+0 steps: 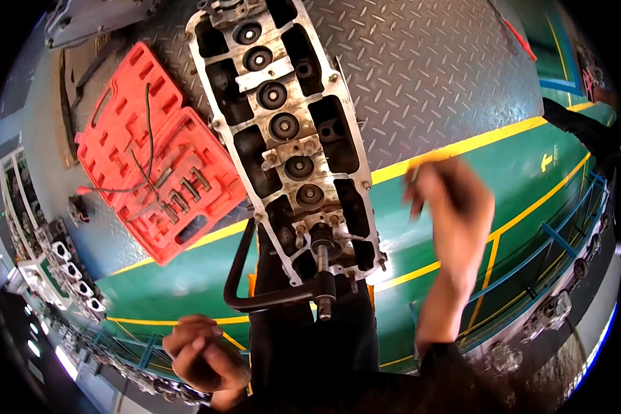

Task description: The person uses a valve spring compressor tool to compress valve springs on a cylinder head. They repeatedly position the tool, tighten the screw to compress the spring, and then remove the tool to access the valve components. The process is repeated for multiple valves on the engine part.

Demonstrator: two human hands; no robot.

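A long metal engine cylinder head [298, 148] lies before me on the metal table, with a row of round valve springs along its middle. A valve spring compressor [272, 301] with a dark C-shaped frame is fitted at its near end; the threaded screw points toward me. My left hand [203, 355] is low at the left, below the compressor and apart from it. Its fingers are curled closed, and whatever may be in them is hidden. My right hand [459, 207] is raised to the right of the cylinder head, touching nothing visible. Motion smears its fingers.
An open red tool case [155, 155] with several metal sockets and a thin dark hose lies left of the cylinder head. The table [435, 76] has a raised tread pattern and a yellow front edge. More engine parts [69, 269] stand at the far left.
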